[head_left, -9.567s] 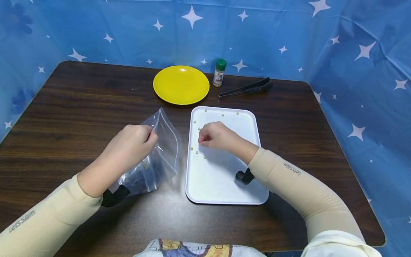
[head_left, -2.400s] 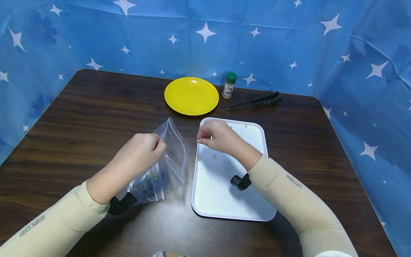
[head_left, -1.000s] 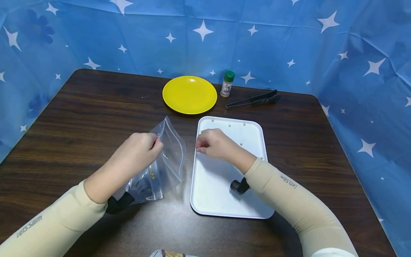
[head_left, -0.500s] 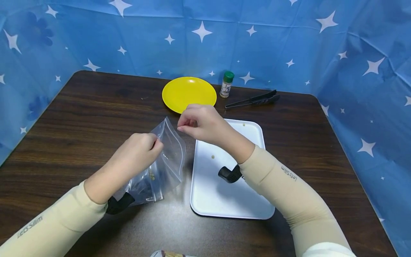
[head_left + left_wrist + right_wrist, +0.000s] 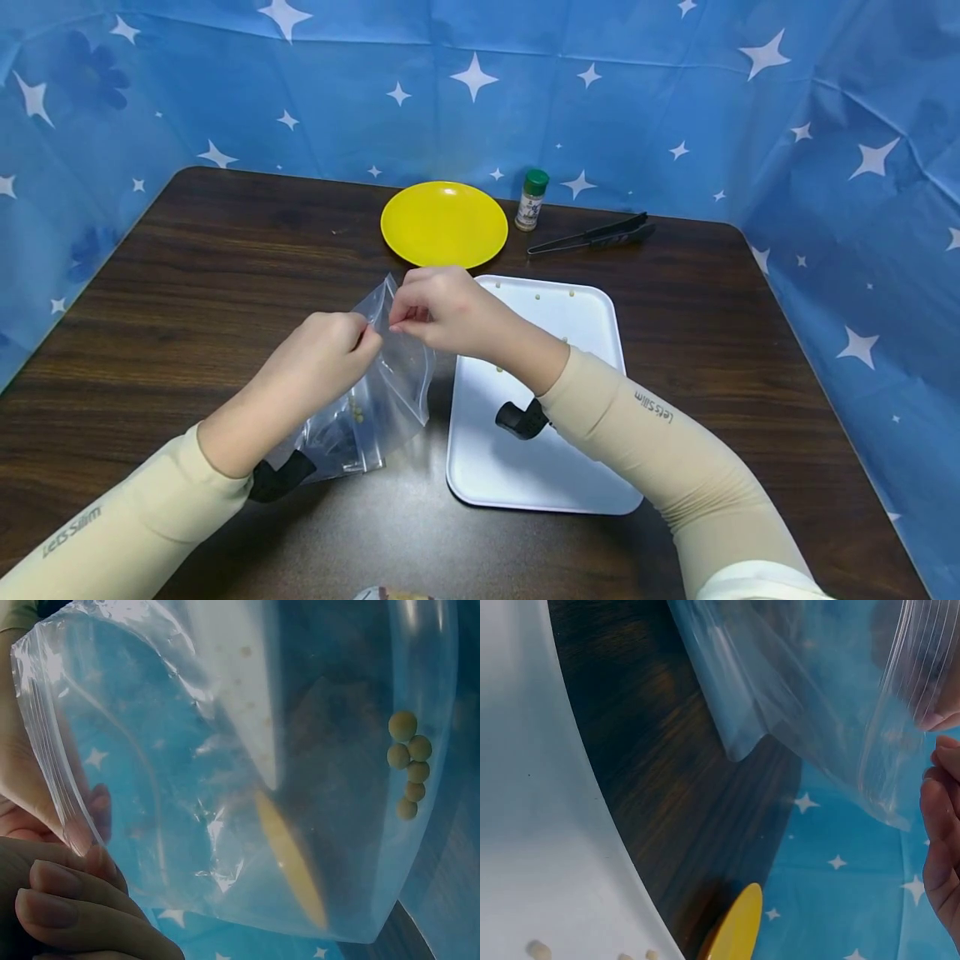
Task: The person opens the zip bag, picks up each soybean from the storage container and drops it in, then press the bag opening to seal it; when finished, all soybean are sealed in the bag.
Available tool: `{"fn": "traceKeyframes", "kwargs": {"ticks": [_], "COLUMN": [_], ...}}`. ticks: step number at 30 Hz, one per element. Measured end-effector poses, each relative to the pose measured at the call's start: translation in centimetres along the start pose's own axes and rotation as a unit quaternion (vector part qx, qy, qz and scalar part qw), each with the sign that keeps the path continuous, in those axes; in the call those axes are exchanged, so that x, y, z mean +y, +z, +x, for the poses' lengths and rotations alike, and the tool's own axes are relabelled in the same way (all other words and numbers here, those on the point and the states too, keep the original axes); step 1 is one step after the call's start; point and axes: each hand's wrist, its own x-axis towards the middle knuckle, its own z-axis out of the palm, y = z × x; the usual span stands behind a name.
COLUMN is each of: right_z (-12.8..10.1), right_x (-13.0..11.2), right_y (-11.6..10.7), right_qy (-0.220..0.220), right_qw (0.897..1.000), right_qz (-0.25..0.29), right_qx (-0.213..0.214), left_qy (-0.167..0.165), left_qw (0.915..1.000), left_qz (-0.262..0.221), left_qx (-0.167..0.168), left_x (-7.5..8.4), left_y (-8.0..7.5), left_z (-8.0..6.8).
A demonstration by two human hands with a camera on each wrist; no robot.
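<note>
My left hand [image 5: 318,354] pinches the upper edge of a clear zip bag [image 5: 401,387], whose mouth gapes to the right. Several soybeans [image 5: 409,761] lie clustered low in the bag, seen in the left wrist view. My right hand [image 5: 453,312] is at the bag's mouth, beside the left fingertips, with thumb and fingers pinched together. A soybean between them is hidden by the fingertips. A white tray [image 5: 543,467] lies under the right forearm, bearing several scattered soybeans, one [image 5: 499,369] near its left side.
A yellow plate [image 5: 444,225] sits behind the bag. A green-capped seasoning bottle [image 5: 531,202] stands to its right, and black tongs [image 5: 596,235] lie behind the tray. Blue starry cloth [image 5: 337,83] hangs around the dark wooden table [image 5: 225,275].
My right hand has lifted from the tray's left edge and moved left to the bag's mouth. A soybean seen at that edge earlier is gone. The left hand keeps its hold.
</note>
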Motion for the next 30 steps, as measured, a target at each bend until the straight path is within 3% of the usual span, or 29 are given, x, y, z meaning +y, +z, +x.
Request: {"fn": "traceKeyframes", "kwargs": {"ticks": [6,13,19,24,30], "right_z": [-0.1,-0.7,-2.3,-3.8,-5.3], "right_x": [0.1,1.5,4.3,6.6,8.3], "right_y": [0.0,-0.7,-1.1,-0.7,0.5], "right_qy": [0.001,0.025,0.124,0.219,0.282], "right_qw": [1.0,0.999,0.992,0.975,0.956], "right_qz": [-0.006,-0.018,-0.027,-0.017,-0.006], "right_qx": [-0.003,0.026,0.003,-0.032,-0.079], "left_qy": [-0.004,-0.005,-0.005,-0.007,-0.006], "left_qw": [1.0,1.0,1.0,1.0,1.0], "left_qz": [0.0,0.0,0.001,-0.005,-0.005], "left_qx": [0.001,0.003,0.002,-0.003,-0.004], "left_x": [0.1,0.0,-0.1,-0.2,-0.1], "left_y": [0.1,0.2,0.2,0.2,0.3], "left_z": [0.1,0.0,0.0,0.0,0.1]}}
